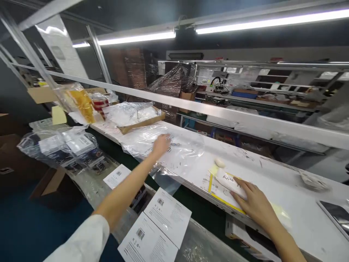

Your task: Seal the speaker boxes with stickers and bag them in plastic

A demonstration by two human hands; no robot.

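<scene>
My left hand (160,144) reaches far forward and rests its fingers on a stack of clear plastic bags (177,149) lying on the white bench (272,182). The fingers look curled onto the top bag, but whether they pinch it is unclear. My right hand (252,200) lies flat with fingers stretched out, pressing on a white packet (227,181) inside a yellow-taped outline (215,196) on the bench. A small cream oval object (219,162) sits just behind the packet.
White printed barcode sheets (167,214) lie on the lower shelf near me. Bagged dark items (68,149) pile at left. A cardboard tray of bagged white goods (133,114) and yellow packets (79,103) stand at the back left. A metal rail (218,111) crosses overhead.
</scene>
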